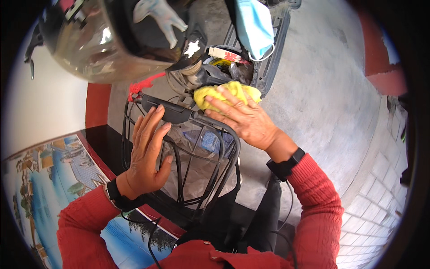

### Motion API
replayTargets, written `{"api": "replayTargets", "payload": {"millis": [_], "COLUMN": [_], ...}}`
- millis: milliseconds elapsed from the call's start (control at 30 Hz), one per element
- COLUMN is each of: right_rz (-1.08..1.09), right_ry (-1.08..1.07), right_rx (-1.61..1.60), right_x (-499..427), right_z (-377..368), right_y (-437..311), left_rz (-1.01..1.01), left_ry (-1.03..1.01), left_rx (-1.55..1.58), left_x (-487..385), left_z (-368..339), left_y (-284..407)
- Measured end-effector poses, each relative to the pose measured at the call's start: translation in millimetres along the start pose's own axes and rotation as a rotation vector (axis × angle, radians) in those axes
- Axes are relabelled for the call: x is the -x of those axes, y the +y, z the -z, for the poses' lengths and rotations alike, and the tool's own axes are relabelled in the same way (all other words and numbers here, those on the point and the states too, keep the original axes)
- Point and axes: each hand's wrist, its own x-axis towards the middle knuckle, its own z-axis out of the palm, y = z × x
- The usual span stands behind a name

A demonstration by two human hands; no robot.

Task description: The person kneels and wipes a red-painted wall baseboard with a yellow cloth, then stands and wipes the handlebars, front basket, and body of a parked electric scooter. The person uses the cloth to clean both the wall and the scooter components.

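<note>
My right hand (245,121) presses a bunched yellow cloth (228,92) against the dark body of a scooter, just beyond a black metal wire basket (235,134). My left hand (144,154) is raised at the basket's left side, holding nothing, its thumb apart from the fingers. Its fingertips overlap a black plastic piece (168,109) on the basket's rim; whether they touch it I cannot tell. Inside the basket lie a clear plastic bottle (211,141) with a blue label and crumpled clear plastic (198,173). The surface under the cloth is hidden.
A helmet (111,43) with a clear visor covers the upper left. A light-blue face mask (255,30) hangs over the scooter's footboard (277,50). Behind the cloth is an open storage pocket (247,72) with items inside. Red plastic (142,85) is tied near the basket. A painted wall panel (60,181) stands left.
</note>
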Motion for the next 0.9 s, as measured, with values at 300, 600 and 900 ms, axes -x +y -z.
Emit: {"api": "replayTargets", "payload": {"millis": [300,600,900], "right_rz": [0.449,0.770,0.994], "right_ry": [-0.079,-0.031,0.199], "right_rx": [0.294,0.447,1.142], "right_x": [-13.7,-25.2,7.1], "right_z": [-19.4,-51.3,-118.1], "right_y": [23.5,38.5,43.9], "left_rz": [0.205,0.211,0.245], "left_ry": [-0.039,0.061,0.045], "left_rx": [-0.020,-0.076,-0.059], "left_x": [39.4,42.9,44.7], "left_z": [-6.4,-17.6,-17.4], "left_y": [35.8,33.1,33.9]}}
